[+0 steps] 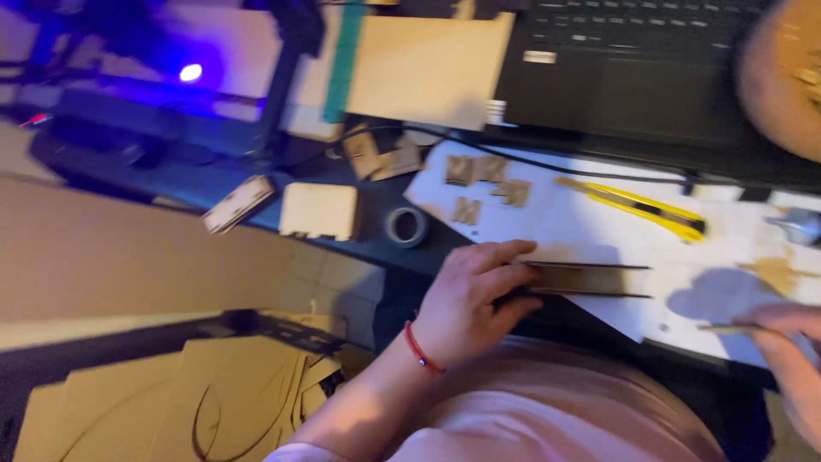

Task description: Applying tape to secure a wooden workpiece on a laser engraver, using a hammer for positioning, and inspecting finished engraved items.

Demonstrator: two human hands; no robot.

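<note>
A dark desk (214,184) runs across the view, and on its right part lies a white sheet (564,227) that serves as the work surface. At the far edge sits a black laptop (633,68), with a pale wooden board (423,68) just left of it and a machine with a blue light (190,73) further left. Down at the near left, cut cardboard sheets (171,393) lie in a loose pile.

The left hand (470,299), with a red cord at the wrist, holds a flat, thin wooden piece (590,279) at the near edge of the white sheet. The piece looks dark brown, long and narrow, with two thin edges running to the right; the fingers are clamped along its left end, thumb below. The right hand (791,355) is cut off by the right border and blurred; its fingers are pinched on a thin pale strip (727,328).

A yellow utility knife (633,205) lies on the sheet to the far right of the piece. A roll of tape (406,227) and small wooden cut-outs (479,184) lie further left. The whole view is motion-blurred, so fine detail on the small parts cannot be made out.
</note>
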